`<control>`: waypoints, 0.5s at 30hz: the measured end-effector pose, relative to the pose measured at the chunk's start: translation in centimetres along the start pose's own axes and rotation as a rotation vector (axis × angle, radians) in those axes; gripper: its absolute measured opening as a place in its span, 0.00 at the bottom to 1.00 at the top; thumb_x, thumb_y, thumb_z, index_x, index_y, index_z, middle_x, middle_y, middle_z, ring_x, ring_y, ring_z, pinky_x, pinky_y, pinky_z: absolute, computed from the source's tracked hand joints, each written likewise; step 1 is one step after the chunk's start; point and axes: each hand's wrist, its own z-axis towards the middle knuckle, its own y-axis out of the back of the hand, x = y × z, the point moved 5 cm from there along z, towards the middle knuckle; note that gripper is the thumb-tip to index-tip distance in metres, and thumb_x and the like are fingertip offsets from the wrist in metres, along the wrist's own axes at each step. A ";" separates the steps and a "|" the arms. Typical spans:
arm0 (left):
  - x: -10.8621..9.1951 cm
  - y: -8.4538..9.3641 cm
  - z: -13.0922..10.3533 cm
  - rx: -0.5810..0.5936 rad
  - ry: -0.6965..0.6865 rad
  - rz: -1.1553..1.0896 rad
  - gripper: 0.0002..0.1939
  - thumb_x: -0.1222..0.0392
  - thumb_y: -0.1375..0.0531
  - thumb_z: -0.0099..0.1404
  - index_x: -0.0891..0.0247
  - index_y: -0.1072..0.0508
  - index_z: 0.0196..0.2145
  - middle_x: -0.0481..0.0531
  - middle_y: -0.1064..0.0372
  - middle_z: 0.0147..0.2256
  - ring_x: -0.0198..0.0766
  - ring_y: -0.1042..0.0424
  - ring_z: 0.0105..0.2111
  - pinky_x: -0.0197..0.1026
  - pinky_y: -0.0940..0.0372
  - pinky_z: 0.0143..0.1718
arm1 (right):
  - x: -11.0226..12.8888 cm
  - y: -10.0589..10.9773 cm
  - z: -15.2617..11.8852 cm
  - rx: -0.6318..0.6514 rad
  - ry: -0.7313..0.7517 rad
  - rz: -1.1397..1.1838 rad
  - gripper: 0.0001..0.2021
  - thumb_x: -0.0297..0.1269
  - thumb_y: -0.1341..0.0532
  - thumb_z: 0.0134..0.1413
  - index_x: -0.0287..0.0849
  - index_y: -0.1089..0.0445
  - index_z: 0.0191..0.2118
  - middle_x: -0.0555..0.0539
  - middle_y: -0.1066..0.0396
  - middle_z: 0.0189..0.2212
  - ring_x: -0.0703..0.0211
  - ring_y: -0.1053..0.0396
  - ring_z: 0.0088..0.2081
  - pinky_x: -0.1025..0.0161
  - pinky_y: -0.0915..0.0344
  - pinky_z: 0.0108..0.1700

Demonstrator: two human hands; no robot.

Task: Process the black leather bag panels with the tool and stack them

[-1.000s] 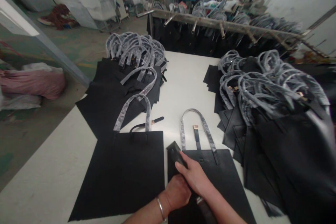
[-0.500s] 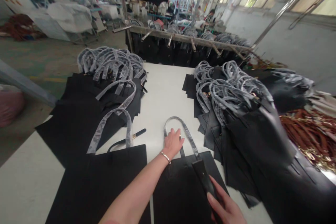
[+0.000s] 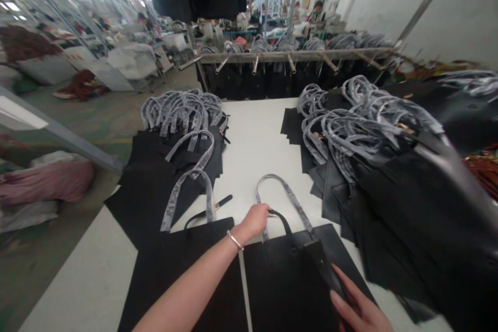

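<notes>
At the left, a flat black bag (image 3: pixel 182 280) lies on the pale surface (image 3: pixel 252 140), its film-wrapped handle (image 3: pixel 170 210) looped away from the person. Next, the left hand (image 3: pixel 258 219) is closed round the free end of a black closure strap (image 3: pixel 283 220); that strap arches rightward and back toward the person, down to the top edge of the second black bag (image 3: pixel 284 280), inside the span of its wrapped handle (image 3: pixel 294 201). The strap's root thus lies to the right of the left hand and nearer the body. Just right of that root is the flat end of a dark handheld tool (image 3: pixel 330 274), its long axis slanting away and leftward from the right hand (image 3: pixel 360 303), which grips its lower part. Farther right, more bags (image 3: pixel 373 207) are piled.
</notes>
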 end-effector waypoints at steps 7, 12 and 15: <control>1.8 -4.9 -7.7 0.149 0.105 -0.540 0.15 0.58 0.52 0.66 0.67 0.31 0.42 0.58 0.27 0.40 0.34 0.27 0.29 0.32 0.42 0.23 | 1.8 -1.8 -0.1 0.192 -0.001 0.040 0.38 0.52 0.40 0.52 0.45 0.49 0.66 0.54 0.34 0.24 0.65 0.36 0.21 0.68 0.39 0.21; 1.0 -8.1 -9.9 0.100 0.128 -1.016 0.22 0.46 0.40 0.57 0.69 0.29 0.41 0.59 0.29 0.37 0.36 0.29 0.30 0.33 0.41 0.24 | 3.0 -2.9 0.0 0.334 0.013 0.090 0.36 0.51 0.39 0.52 0.45 0.46 0.64 0.53 0.34 0.26 0.66 0.35 0.20 0.69 0.40 0.20; 0.9 -8.8 -10.3 0.052 0.180 -1.088 0.24 0.46 0.38 0.55 0.70 0.28 0.41 0.59 0.30 0.36 0.36 0.30 0.29 0.35 0.40 0.25 | 3.4 -2.6 0.0 0.310 0.015 0.113 0.35 0.51 0.40 0.52 0.46 0.46 0.64 0.53 0.34 0.26 0.67 0.35 0.19 0.69 0.40 0.19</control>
